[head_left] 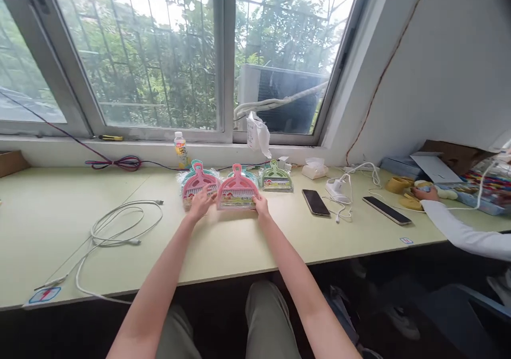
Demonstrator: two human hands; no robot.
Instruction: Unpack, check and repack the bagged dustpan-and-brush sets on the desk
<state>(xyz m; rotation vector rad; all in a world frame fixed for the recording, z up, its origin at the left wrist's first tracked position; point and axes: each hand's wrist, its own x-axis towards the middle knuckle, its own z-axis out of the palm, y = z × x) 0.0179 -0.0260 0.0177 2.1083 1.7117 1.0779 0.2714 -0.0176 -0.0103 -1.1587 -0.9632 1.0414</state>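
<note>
Both hands at the middle pink dustpan set (237, 196), on the table's (227, 250) far half.
The right hand (261, 205) grips its right edge, apparently to steady it; the left hand (200, 204) spreads over the near right corner of the left pink dustpan set (194, 181), fingertips by the gap, and whether it grips I cannot tell. Handles point far, which leaves the wide edges facing the hands. To the right is a green dustpan set (276, 179); farther right, a phone (315, 203); far left, a bottle (181, 151) by the sill.
</note>
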